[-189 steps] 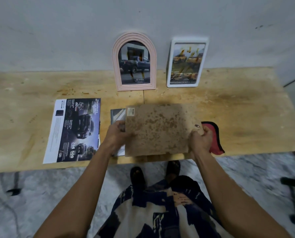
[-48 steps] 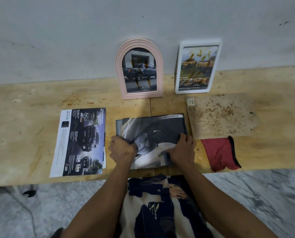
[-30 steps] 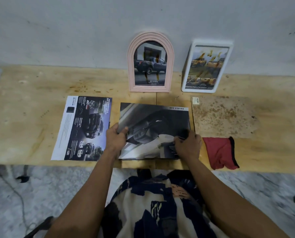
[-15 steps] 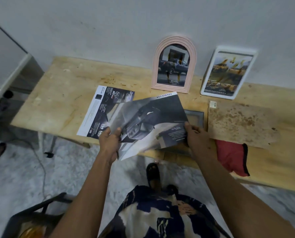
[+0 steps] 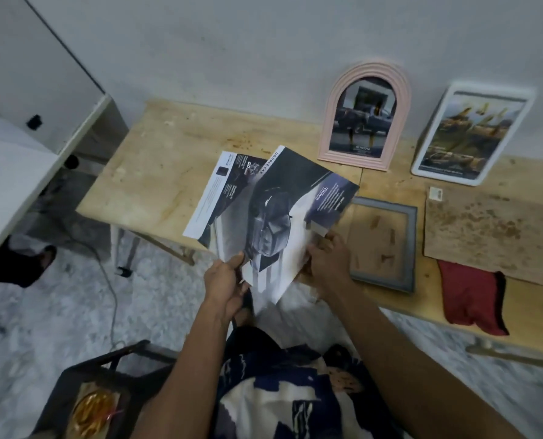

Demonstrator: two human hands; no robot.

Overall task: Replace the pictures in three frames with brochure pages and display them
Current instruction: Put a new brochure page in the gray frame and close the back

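Head view: the left hand (image 5: pixel 224 285) pinches the near corner of a dark car brochure page (image 5: pixel 283 217), the right hand (image 5: pixel 327 264) grips its right edge, lifted above the plywood table (image 5: pixel 156 172). It hides part of another brochure sheet (image 5: pixel 219 191). An empty grey frame (image 5: pixel 411 245) lies just right; the pink arched frame (image 5: pixel 363 115) and white frame (image 5: pixel 473 134) lean on the wall.

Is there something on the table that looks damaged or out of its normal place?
Yes. The brown backing board lies loose on the wooden table, heavily blotched with dark stains, apart from the grey rectangular frame, which lies flat and empty. A red cloth sits crumpled at the table's front edge.
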